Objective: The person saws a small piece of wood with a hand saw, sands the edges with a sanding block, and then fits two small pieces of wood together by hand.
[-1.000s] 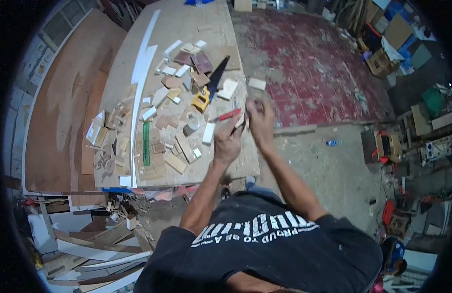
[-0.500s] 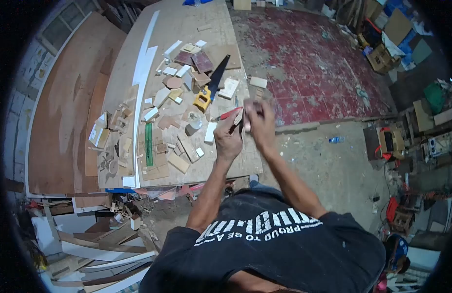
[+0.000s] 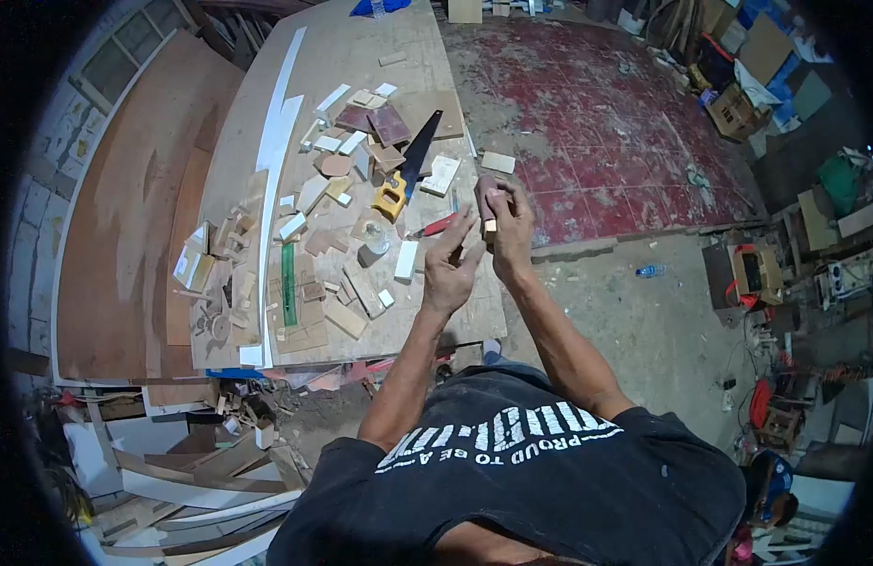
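My right hand (image 3: 514,229) is closed around a small sanding block (image 3: 486,193), brown on its long face with pale wood at the near end. Beside it, my left hand (image 3: 448,275) has its fingers stretched and its thumb apart; I see nothing held there. Both hands are over the right edge of the plywood table (image 3: 413,80). Left of my left fingers lies a red-handled tool (image 3: 437,225), partly hidden. A white block (image 3: 407,260) and a clear plastic cup (image 3: 373,247) are near my left hand.
A handsaw with a yellow handle (image 3: 391,195) lies among several wood offcuts. A green ruler (image 3: 288,283) is further left, near a long white strip (image 3: 278,132). A small pale block (image 3: 498,162) sits by the table edge. A plastic bottle (image 3: 650,271) lies on the floor.
My hands have moved apart from working close together. The light wood piece no longer shows in my left hand, whose fingers have opened. The block in my right hand now shows clearly.
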Available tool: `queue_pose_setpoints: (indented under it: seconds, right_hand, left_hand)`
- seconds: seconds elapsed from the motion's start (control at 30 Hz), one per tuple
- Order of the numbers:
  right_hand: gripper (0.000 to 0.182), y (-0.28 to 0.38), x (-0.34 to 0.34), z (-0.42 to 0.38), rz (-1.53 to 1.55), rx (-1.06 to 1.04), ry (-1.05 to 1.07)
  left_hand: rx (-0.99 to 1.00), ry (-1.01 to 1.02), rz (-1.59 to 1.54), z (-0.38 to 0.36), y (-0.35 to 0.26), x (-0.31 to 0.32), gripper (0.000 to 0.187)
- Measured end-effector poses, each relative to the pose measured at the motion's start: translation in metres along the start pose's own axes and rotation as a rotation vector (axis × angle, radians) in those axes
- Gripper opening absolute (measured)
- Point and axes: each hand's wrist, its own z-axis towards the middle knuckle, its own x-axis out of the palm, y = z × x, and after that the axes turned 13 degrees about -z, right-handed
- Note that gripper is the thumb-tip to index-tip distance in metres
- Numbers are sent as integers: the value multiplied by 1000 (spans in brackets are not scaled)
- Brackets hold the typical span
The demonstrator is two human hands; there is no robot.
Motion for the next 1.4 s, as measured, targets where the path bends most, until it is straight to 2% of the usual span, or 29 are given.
queue_pose_setpoints:
  seconds: [0.07, 0.2, 0.27, 0.33, 0.4, 0.43, 0.5, 0.53, 0.57, 0.6, 0.7, 0.77, 0.8, 0.87, 0.97, 1.07, 1.13, 1.2, 1.23, 1.27, 1.33, 1.4]
  right_hand:
    - [25, -2, -3, 0, -3, -13, 43]
    - [26, 5, -3, -6, 72, -29, 71]
    - [27, 13, -2, -7, 101, -156, 81]
    - [28, 16, -7, -9, 111, -146, 116]
    - [29, 15, -8, -7, 127, -142, 152]
    - [28, 13, -7, -8, 150, -155, 159]
    - [28, 14, -9, -9, 173, -168, 167]
    - [27, 14, -11, -10, 245, -82, 169]
    - [27, 21, -11, -13, 319, 4, 170]
    - [27, 27, -12, -16, 322, 4, 168]
    - [27, 39, -16, -29, 361, 94, 132]
    - [30, 39, -17, -39, -94, -211, 42]
    - [31, 39, -16, -46, -37, -149, 94]
    - [29, 43, -18, -46, -150, -153, 83]
    - [27, 43, -16, -16, -180, -114, 89]
    - [27, 42, -22, -45, -194, -178, 55]
    - [28, 41, -24, -34, -223, -108, 78]
    - [30, 40, -19, -13, -318, -225, 15]
    - [29, 34, -20, -24, -327, -212, 17]
    - [29, 31, -17, -29, -327, -230, 21]
    - [28, 41, -19, -53, -267, -74, 89]
    - [28, 39, -17, -10, -319, -118, 62]
  left_hand:
    - [-183, -42, -276, 1, -1, 1, 36]
    - [-345, -30, -454, 0, -21, 4, 41]
    - [-344, -31, -483, 2, -21, 3, 42]
    - [-343, -29, -515, 2, -23, 1, 43]
    - [-146, 59, -204, 5, -29, -1, 45]
    - [-145, 61, -204, 6, -32, -2, 45]
    - [-232, 43, -334, 6, -36, -2, 47]
    - [-231, 43, -332, 5, -34, -1, 47]
    - [-275, -23, -553, 4, -33, 0, 48]
    - [-319, -90, -774, 4, -32, 0, 48]
    - [-310, -77, -799, 5, -30, -5, 49]
    - [-312, -63, -814, 5, -26, -6, 49]
    - [-310, -57, -801, 5, -21, -6, 47]
    - [-309, -43, -786, 6, -18, -4, 46]
    - [-278, -28, -694, -1, -18, 1, 44]
    - [-260, -55, -651, 8, -11, 2, 43]
    - [-267, -37, -563, 5, -11, 5, 41]
    - [-305, -41, -387, 3, -19, 7, 38]
    - [-306, -50, -557, 3, -11, 4, 36]
    - [-283, -44, -554, 11, -5, 1, 36]
    - [-328, -74, -468, 10, 1, -3, 36]
    - [-313, -44, -523, 2, -3, 2, 36]
